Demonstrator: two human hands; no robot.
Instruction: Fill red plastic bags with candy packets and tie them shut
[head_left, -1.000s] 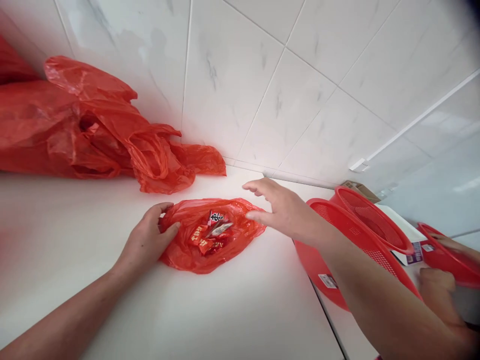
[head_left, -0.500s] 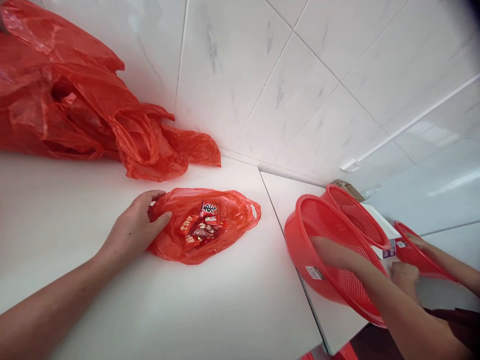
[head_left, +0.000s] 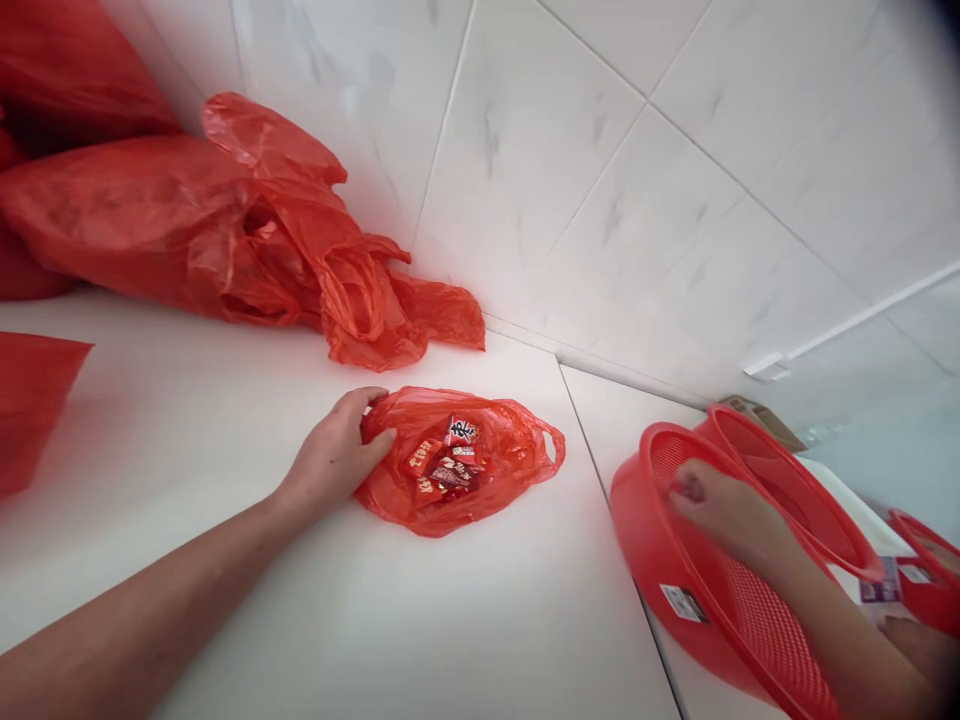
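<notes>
My left hand (head_left: 345,445) grips the left rim of a thin red plastic bag (head_left: 517,455), thumb inside and fingers outside. The bag lies open on the white table, with a handle loop at its right end. Inside sits a small heap of wrapped candies (head_left: 450,465) in red, dark and white wrappers with printed characters. My right hand (head_left: 724,505) is closed, over the mouth of the nearer red plastic basket (head_left: 645,520). A small reddish bit shows at its fingertips, too blurred to name. The basket has mesh sides, and its bottom is hidden.
Filled red plastic bags (head_left: 172,230) lie along the tiled wall at the back left. Another red bag (head_left: 37,405) shows at the left edge. Behind the nearer basket stands a second red basket (head_left: 795,485). A co-worker's hand (head_left: 915,640) shows at the right, near a third basket (head_left: 922,570).
My right hand has come up from deep in the nearer basket to its upper rim, fingers closed. My left hand still holds the bag. The view has swung left.
</notes>
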